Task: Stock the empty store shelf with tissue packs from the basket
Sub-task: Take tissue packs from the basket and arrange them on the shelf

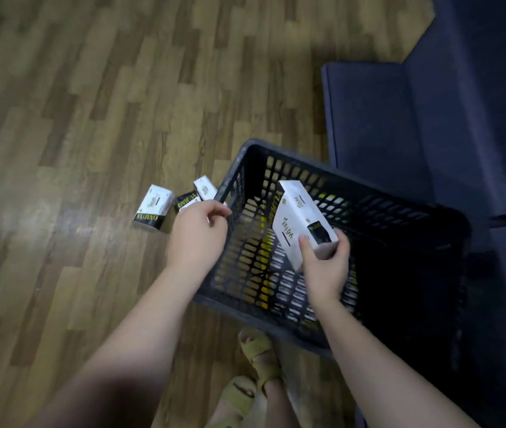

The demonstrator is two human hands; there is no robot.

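White tissue pack (302, 220) pinched by right hand (325, 267) | left hand (197, 236) loosely curled, empty

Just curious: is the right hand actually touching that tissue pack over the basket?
Touching. The head view shows the right hand gripping the tissue pack, its fingers curled round the lower end.

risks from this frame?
1. The right hand pinches the tissue pack at one end only, over the basket; it may slip.
2. Three packs lie on the floor beside the basket, near the feet; they could get stepped on or left behind.
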